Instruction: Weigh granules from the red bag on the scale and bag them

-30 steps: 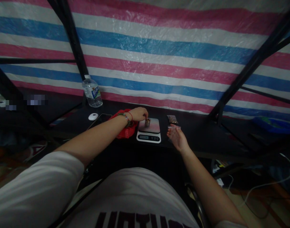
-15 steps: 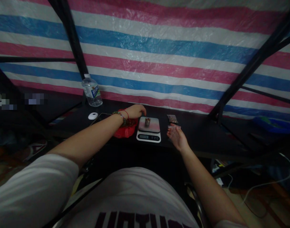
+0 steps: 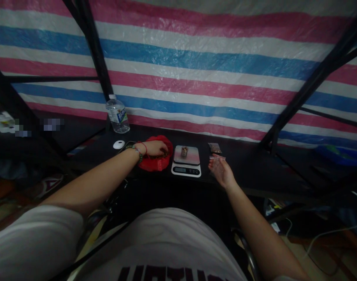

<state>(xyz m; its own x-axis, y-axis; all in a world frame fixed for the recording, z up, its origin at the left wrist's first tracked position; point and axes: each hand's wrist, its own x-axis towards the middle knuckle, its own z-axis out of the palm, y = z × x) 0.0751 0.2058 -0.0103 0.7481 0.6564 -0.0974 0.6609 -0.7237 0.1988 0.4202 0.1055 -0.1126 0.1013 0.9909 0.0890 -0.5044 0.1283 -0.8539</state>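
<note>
My left hand (image 3: 156,148) reaches into a red plastic bag or basin (image 3: 155,165) on the black table, its fingers curled down among small brownish pieces (image 3: 166,155). What its fingertips pinch is too small to make out. Just right of it stands a white digital kitchen scale (image 3: 186,160), with a small clear cup (image 3: 184,151) of brown pieces on its plate. My right hand (image 3: 222,171), palm up, holds a clear zip bag (image 3: 217,164) beside the scale. Behind that hand lies a filled small bag (image 3: 215,148) of brownish pieces.
At the back left stands a clear plastic bottle (image 3: 118,115). A white round object (image 3: 119,144) and a dark flat device (image 3: 129,145) lie left of the red container. Black metal posts (image 3: 98,58) frame a striped plastic sheet. A blue tray (image 3: 339,155) is at far right.
My left hand has moved left and down from beside the scale into the red container. My right hand stays by the scale with the clear bag. The whole view has shifted slightly.
</note>
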